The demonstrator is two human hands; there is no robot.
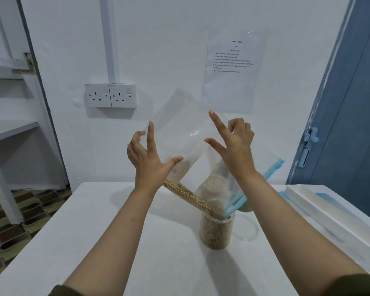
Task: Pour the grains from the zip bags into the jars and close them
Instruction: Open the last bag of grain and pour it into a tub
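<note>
Two bare hands hold a clear zip bag (186, 133) tilted above a white table (94, 242). Its closed bottom is raised toward the wall, and its blue zip mouth (241, 199) points down and to the right into an open plastic jar (217, 231). The left hand (146, 157) pinches the bag's upper left edge between thumb and fingers. The right hand (235, 144) grips the upper right edge, with the index finger and thumb spread and the other fingers curled at the plastic. Pale round grains (192, 197) lie in a narrow band along the bag's lower fold, running diagonally from below the left hand down to the jar mouth. The jar stands in front of and below both hands, nearer the right forearm, and looks mostly full. A clear round lid (247, 228) lies just to its right. A second jar (215, 184) shows dimly through the bag, behind. To finish pouring, the bag's raised end would likely need lifting higher along that same diagonal line.
</note>
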